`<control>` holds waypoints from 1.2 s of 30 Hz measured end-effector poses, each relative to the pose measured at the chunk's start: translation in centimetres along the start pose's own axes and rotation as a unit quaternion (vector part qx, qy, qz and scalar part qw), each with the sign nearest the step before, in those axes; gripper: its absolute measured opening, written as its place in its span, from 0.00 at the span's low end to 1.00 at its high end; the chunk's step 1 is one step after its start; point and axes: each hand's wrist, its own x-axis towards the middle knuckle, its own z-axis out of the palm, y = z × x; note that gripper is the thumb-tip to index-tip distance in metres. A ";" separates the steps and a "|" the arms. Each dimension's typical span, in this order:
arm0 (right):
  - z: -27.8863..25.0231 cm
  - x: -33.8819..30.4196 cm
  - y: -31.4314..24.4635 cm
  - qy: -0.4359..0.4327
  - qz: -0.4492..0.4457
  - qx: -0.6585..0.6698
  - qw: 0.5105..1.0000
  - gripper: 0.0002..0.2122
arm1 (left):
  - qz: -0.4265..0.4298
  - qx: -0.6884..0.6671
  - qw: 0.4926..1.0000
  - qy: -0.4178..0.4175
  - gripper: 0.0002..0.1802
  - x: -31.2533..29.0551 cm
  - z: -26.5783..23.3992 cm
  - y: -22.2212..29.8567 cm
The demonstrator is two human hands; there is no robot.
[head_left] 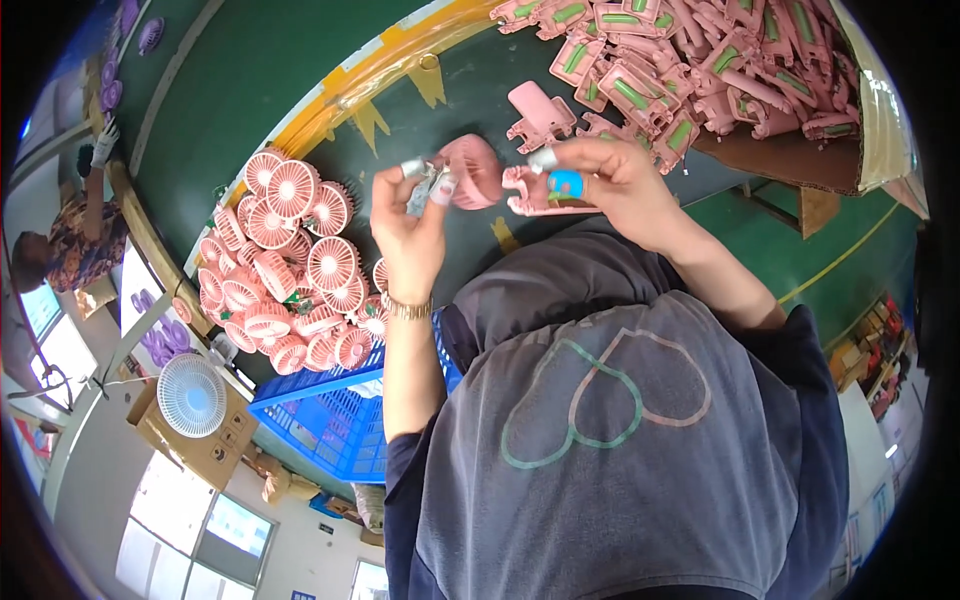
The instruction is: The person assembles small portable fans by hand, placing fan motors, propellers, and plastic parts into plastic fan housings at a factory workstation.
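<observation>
While you work over the table (465, 90), the pink fan (472, 172), a little blurred, is in front of you between your two hands. Your left hand (408, 215) is closed on it: thumb and forefinger, both wrapped at the tips, pinch at its left edge, though the blur hides their exact hold. Your right hand (625, 185), to the right of the fan, grips a pink handle (520, 183), its notched end toward the fan; I cannot tell whether the two touch. A blue patch (566, 185) shows at your right thumb. Just beyond the fan and to its right lies a loose handle (540, 108); farther that way, the handle pile (640, 90), with green strips showing on many pieces, reaches a cardboard box (880, 100). Left of the fan and nearer you is the fan pile (330, 262), round pink heads heaped together. Nearer you than the fan, on its left, is a blue crate (310, 440). Well to the left of the fan are a white fan (192, 395) and a co-worker's gloved hand (105, 140).
</observation>
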 end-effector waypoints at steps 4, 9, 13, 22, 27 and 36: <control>1.5 -0.7 -1.8 -0.026 -0.019 -0.009 0.999 0.08 | 0.020 -0.096 0.995 0.010 0.12 -1.7 0.5 4.4; 3.4 -1.7 -4.3 -0.062 0.025 0.015 0.998 0.06 | 0.145 0.006 0.989 0.010 0.13 -2.8 1.3 7.7; 4.6 -2.6 -5.1 -0.068 0.037 0.043 0.996 0.07 | 0.082 -0.054 0.995 0.011 0.13 -4.0 1.4 9.7; 5.0 -3.4 -5.4 -0.016 -0.243 -0.324 0.914 0.08 | 0.080 -0.030 0.996 -0.035 0.13 -4.8 0.7 10.6; 4.9 -3.2 -5.9 0.023 -0.395 -0.485 0.780 0.07 | 0.228 0.120 0.965 -0.053 0.12 -4.0 0.3 11.6; 5.4 -2.7 -5.7 0.110 -0.519 -0.552 0.644 0.09 | 0.150 0.127 0.980 -0.039 0.17 -5.2 0.5 13.6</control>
